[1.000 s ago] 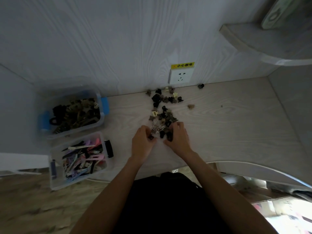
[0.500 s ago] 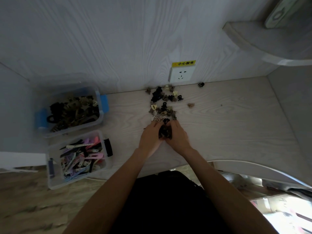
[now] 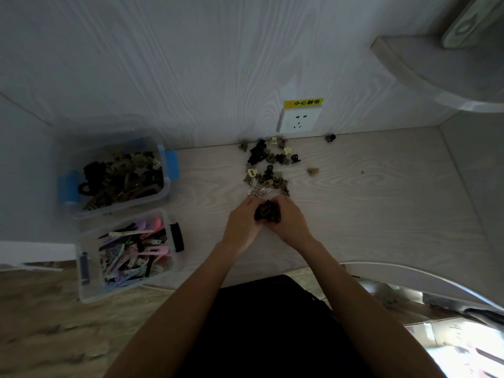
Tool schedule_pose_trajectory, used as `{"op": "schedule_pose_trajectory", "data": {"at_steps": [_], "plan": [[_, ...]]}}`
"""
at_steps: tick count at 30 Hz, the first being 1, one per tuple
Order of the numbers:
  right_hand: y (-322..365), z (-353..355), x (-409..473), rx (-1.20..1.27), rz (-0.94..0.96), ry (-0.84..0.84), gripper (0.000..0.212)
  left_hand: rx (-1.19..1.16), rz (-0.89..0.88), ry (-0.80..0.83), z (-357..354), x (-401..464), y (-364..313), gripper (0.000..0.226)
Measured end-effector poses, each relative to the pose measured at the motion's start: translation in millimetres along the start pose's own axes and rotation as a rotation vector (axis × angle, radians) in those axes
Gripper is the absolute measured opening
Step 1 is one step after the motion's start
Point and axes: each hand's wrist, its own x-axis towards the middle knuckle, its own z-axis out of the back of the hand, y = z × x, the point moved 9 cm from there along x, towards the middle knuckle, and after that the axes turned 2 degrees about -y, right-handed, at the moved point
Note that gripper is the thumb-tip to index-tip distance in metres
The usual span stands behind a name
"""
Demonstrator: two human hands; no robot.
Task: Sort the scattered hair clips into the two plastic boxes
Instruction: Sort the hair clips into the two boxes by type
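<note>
Hands, left (image 3: 241, 223) and right (image 3: 290, 221), are now cupping gathered clips (image 3: 267, 212) mid-frame; we are readying to box (image 3: 117, 175) them.

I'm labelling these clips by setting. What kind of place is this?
Probably a home or dorm desk nook: a pale wood-grain desk boxed in by matching panels, a wall socket under a yellow warning label, and a curved corner shelf above.

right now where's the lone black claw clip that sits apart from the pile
In the head view, the lone black claw clip lies at the desk's back edge against the wall, right of the white wall socket.
</note>
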Motion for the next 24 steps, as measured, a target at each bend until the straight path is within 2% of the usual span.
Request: {"op": "schedule_pose_trajectory", "data": {"at_steps": [6,13,19,24], "plan": [[12,5,-8,0.221,0.051,0.027,0.05,-0.29,0.163,0.02,7,-3,19,0.043],[38,13,-2,0.281,0.071,0.015,0.034,-0.411,0.11,-0.035,46,-7,14,0.04],[133,-1,10,0.426,0.252,0.152,0.032,-0.465,0.068,-0.22,135,-19,30,0.035],[220,-39,33,0.536,0.307,0.305,0.03,-0.475,0.147,-0.425,222,-35,75,0.031]]}}
